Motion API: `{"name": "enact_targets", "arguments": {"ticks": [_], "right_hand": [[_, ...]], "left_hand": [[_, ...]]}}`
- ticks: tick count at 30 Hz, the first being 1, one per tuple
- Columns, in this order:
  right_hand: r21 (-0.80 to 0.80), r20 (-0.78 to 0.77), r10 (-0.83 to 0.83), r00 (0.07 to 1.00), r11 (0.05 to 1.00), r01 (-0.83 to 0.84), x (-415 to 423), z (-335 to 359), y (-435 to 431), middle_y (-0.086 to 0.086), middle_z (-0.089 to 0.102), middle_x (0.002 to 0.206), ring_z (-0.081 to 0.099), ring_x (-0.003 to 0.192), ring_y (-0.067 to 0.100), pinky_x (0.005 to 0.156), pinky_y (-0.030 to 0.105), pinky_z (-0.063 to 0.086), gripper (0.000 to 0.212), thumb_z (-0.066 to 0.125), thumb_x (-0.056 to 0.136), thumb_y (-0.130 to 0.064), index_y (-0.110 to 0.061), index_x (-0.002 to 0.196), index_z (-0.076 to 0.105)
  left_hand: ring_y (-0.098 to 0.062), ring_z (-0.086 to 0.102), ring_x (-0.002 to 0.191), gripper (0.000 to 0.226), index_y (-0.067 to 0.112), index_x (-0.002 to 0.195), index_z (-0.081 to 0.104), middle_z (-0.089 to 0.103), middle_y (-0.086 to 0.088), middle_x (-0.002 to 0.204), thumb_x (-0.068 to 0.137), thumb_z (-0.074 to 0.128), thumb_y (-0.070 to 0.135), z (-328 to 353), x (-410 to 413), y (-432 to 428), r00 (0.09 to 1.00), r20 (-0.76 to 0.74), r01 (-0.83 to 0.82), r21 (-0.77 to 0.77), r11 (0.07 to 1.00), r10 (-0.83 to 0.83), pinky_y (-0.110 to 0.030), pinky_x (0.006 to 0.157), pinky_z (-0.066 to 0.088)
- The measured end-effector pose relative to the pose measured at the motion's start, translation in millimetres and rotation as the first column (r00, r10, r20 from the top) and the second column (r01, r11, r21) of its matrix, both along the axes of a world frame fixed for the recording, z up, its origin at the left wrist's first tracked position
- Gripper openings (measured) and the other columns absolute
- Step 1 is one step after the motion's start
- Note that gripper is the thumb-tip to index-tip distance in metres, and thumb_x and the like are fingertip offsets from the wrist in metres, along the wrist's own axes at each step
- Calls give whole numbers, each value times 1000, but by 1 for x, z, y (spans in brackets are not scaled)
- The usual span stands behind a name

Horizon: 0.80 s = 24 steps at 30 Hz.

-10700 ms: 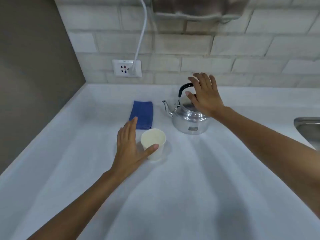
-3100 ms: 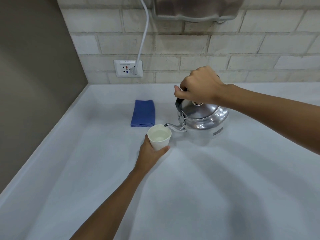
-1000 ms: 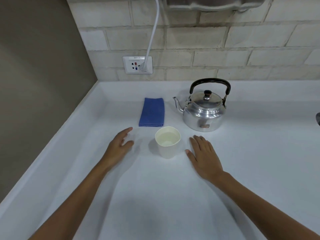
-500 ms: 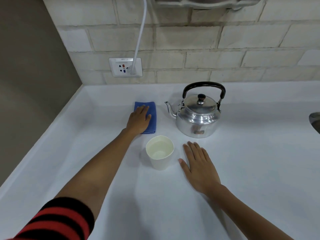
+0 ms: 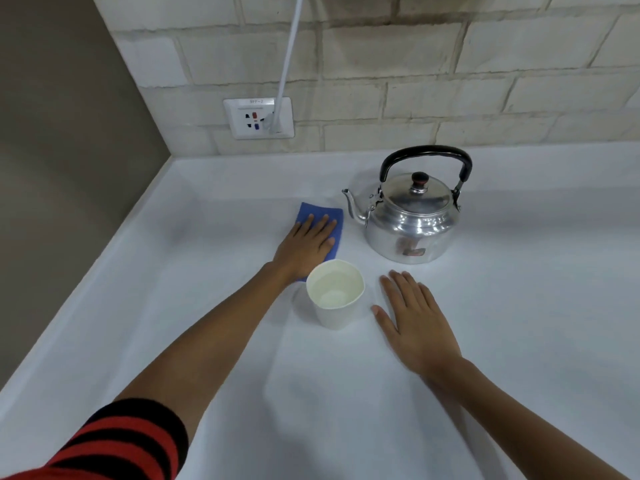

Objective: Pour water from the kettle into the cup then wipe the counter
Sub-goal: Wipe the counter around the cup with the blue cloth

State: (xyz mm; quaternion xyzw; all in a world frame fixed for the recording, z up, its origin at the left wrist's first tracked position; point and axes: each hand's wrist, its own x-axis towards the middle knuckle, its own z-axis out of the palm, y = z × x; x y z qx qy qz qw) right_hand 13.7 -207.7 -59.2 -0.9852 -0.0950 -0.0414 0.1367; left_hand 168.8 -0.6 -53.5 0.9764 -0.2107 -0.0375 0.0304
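Now, step: pouring looks done, since the cup holds water and the kettle stands upright; the wipe is just starting.
Wall: a dark wall (image 5: 62, 168) closes the far-left side; the tabletop (image 5: 346, 410) runs up to it in a raised lip, so a stroke that way ends there.
Socket: a socket (image 5: 259, 117) with a white cord (image 5: 287, 60) plugged in sits on the brick wall above the back edge, clear of the wiping surface.
Cloth: a blue cloth (image 5: 320, 216) lies flat on the tabletop, left of the kettle and just behind the cup.
Left hand: the left hand (image 5: 306, 245) lies palm down on the cloth with fingers spread flat, pressing rather than gripping it.
Cup: the cup (image 5: 335, 292) stands upright between the two hands, very near the left wrist; it is likely light and easy to tip.
Right hand: the right hand (image 5: 415, 323) rests flat and empty on the tabletop just right of the cup, fingers spread, touching nothing else.
Kettle: the kettle (image 5: 412, 220) stands behind the right hand, spout toward the cloth, handle up.
Next move: I judge the cloth must slide under palm pressure, steering round the cup and spout.
Open room: the widest bare surface lies to the near side and to the right; left of the cloth there is some room before the lip.
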Motion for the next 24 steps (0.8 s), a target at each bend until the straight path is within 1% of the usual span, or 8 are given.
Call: {"name": "enact_targets", "arguments": {"ticks": [3, 5, 7, 9, 13, 17, 20, 24], "right_hand": [[-2, -8, 13, 1000, 1000, -14, -1, 2, -2, 2, 14, 157, 5, 144, 17, 118, 32, 2, 57, 23, 96, -45, -18, 145, 13], [-8, 4, 18, 1000, 1000, -18, -1, 2, -2, 4, 16, 156, 7, 144, 18, 118, 33, 4, 57, 24, 96, -44, -17, 145, 14], [-9, -1, 20, 1000, 1000, -20, -2, 1, -3, 3, 16, 156, 7, 144, 18, 118, 33, 4, 57, 24, 96, -45, -17, 145, 14], [-8, 0, 21, 1000, 1000, -21, -1, -1, -3, 4, 16, 156, 7, 144, 18, 118, 34, 5, 57, 23, 96, -45, -17, 145, 14], [-18, 27, 14, 1000, 1000, -13, 1, -3, -1, 7, 22, 154, 12, 143, 22, 118, 37, 10, 57, 26, 95, -43, -14, 144, 20], [-26, 36, 12, 999, 1000, -11, 1, -3, -1, 9, 24, 153, 14, 143, 24, 117, 38, 11, 56, 27, 95, -42, -13, 143, 21], [-26, 22, 19, 1000, 999, -19, 1, -5, -2, 8, 21, 154, 12, 143, 23, 118, 38, 10, 56, 27, 96, -42, -13, 143, 19], [-27, 14, 23, 1000, 999, -22, 0, -6, -3, 8, 18, 155, 10, 144, 22, 119, 38, 9, 56, 26, 96, -42, -14, 144, 16]], "left_hand": [[-26, -2, 144, 58, 20, 145, -2, 0, -3, 158, 98, 28, 35, 1, -36, 25, 989, 62, 131, 65, 989, -135, -36, 116, 3], [-20, -2, 145, 54, 26, 145, 0, 1, 2, 157, 98, 27, 35, 0, -61, 47, 988, 46, 146, -18, 989, -145, -33, 116, 2], [-12, -4, 143, 51, 32, 142, 0, 1, 10, 155, 97, 21, 40, 1, -82, 73, 996, 19, 89, -120, 989, -87, -31, 118, 4], [-10, -3, 143, 50, 32, 142, 0, 1, 12, 154, 97, 21, 41, 1, -91, 99, 1000, 17, 14, -141, 990, -11, -30, 118, 5], [-16, 3, 144, 50, 25, 146, 10, 8, 3, 157, 99, 23, 37, 4, -85, 108, 972, -12, -232, -142, 962, 233, -32, 117, 7], [-23, -1, 145, 51, 23, 146, 4, 3, 0, 158, 99, 17, 37, 0, -100, 63, 903, -35, -430, -127, 894, 429, -39, 117, 3], [-22, -1, 145, 52, 25, 146, 3, 4, 1, 158, 98, 17, 39, -7, -144, 47, 907, 2, -416, -152, 897, 421, -37, 117, 1], [-12, -1, 144, 51, 32, 145, 7, 5, 12, 155, 97, 21, 43, -9, -212, 69, 944, 42, -314, -196, 929, 328, -28, 114, 0]]}}
